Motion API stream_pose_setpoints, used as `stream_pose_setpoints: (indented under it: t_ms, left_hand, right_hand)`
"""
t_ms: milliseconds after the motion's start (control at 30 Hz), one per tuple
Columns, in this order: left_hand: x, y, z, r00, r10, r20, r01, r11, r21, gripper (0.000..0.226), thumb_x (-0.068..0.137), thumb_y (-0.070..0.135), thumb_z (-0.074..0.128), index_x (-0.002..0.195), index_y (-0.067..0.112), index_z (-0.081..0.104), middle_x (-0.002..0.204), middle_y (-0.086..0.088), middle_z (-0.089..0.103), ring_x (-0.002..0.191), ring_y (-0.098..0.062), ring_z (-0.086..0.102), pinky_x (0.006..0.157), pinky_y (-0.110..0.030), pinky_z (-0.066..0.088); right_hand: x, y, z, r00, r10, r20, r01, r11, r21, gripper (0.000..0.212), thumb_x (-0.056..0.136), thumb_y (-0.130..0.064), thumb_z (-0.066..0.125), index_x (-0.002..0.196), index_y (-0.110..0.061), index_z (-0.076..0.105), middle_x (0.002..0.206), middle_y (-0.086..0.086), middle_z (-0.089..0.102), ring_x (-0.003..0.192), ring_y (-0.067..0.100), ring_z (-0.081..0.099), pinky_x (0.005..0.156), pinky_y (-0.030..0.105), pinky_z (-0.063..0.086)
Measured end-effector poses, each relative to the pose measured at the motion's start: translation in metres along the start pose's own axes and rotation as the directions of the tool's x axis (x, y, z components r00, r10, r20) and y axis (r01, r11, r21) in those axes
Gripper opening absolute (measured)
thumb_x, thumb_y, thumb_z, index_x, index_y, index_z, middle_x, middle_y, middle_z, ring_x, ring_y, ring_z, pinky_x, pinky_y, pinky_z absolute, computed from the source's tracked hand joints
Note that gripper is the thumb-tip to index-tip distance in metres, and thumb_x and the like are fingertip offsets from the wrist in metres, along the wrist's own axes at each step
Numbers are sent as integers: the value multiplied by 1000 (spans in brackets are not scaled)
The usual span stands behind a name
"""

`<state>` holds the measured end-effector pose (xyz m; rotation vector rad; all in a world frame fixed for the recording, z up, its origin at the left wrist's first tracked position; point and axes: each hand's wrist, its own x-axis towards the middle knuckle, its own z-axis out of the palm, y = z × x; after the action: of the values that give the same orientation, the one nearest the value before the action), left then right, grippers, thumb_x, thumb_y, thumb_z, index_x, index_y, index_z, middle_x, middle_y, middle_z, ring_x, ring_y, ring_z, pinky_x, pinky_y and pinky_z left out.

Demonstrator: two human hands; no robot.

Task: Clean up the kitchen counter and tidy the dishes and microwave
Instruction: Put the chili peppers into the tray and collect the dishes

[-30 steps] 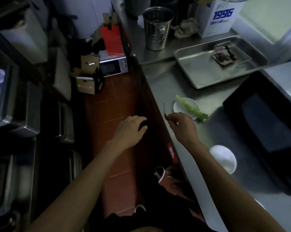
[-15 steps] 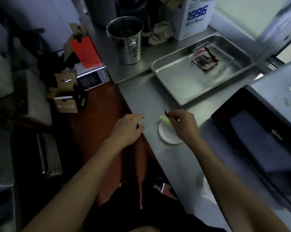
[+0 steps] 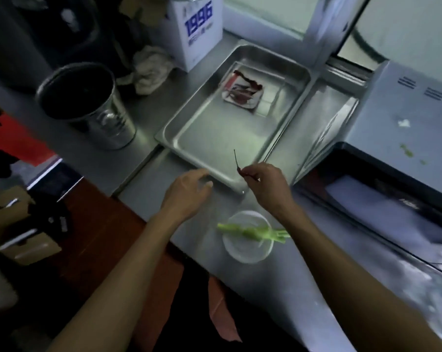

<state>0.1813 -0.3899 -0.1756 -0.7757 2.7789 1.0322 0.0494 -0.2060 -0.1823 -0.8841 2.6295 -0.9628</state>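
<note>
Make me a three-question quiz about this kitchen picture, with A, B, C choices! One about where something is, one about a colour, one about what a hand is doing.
1. Where is the green vegetable stalk?
A. in the metal tray
B. across the small white dish
C. in the metal bucket

2. What colour are the numbers on the white box?
A. blue
B. red
C. green

3. What is the right hand doing?
A. lying flat on the counter
B. gripping the bucket
C. pinching a thin dark stem

Answers:
1 B, the stalk lies over the small white dish near the counter's edge.
2 A, "1996" is printed in blue.
3 C, the thin dark stem sticks up from its fingertips above the metal tray.
</note>
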Motion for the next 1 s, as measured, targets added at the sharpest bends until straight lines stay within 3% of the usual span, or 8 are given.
stream_pose_setpoints:
  t_ms: [200, 300, 433, 567, 800, 1000]
  left_hand:
    - [87, -4, -26, 983, 149, 102, -146, 988, -39, 41, 93, 27, 61, 129, 9, 64, 130, -10, 66, 121, -29, 60, 105, -37, 45]
    - [116, -2, -34, 977, 168, 134, -164, 985, -46, 47, 89, 41, 54, 129, 18, 64, 129, -4, 66, 119, -26, 61, 104, -39, 47]
    - [144, 1, -39, 960, 205, 192, -205, 979, -17, 40, 96, 39, 57, 134, 25, 60, 134, 1, 63, 124, -21, 57, 106, -41, 46]
    - [169, 3, -42, 944, 226, 240, -239, 971, 26, 41, 98, 40, 53, 138, 28, 55, 141, 5, 57, 131, -19, 50, 110, -38, 40]
    - [214, 16, -58, 906, 302, 296, -382, 885, 266, 46, 102, 44, 44, 146, 31, 43, 149, 3, 47, 135, -21, 42, 111, -42, 31]
    - [260, 24, -68, 917, 283, 280, -356, 898, 260, 47, 101, 47, 46, 145, 31, 45, 146, 4, 50, 131, -22, 47, 107, -43, 39]
  right_hand:
    - [58, -14, 4, 986, 143, -83, -148, 987, -60, 17, 88, -16, 69, 103, -18, 78, 92, 11, 72, 84, 30, 66, 73, 39, 54]
    - [82, -15, 6, 978, 174, -112, -184, 979, -88, 19, 89, -16, 69, 105, -20, 77, 94, 10, 73, 85, 28, 67, 73, 40, 55]
    - [106, -12, 5, 962, 242, -130, -252, 965, -67, 20, 90, -16, 67, 107, -21, 77, 97, 7, 72, 87, 26, 66, 75, 43, 55]
    - [127, -10, 6, 954, 257, -155, -270, 961, -66, 21, 90, -16, 67, 107, -22, 76, 96, 6, 72, 87, 25, 67, 75, 45, 56]
    - [159, -1, 7, 932, 310, -187, -316, 949, 2, 17, 87, -14, 69, 101, -21, 76, 94, 0, 74, 85, 17, 68, 78, 42, 58]
    - [213, 4, 2, 944, 258, -207, -263, 965, 6, 19, 89, -13, 68, 106, -18, 76, 100, 1, 74, 88, 15, 67, 80, 40, 58]
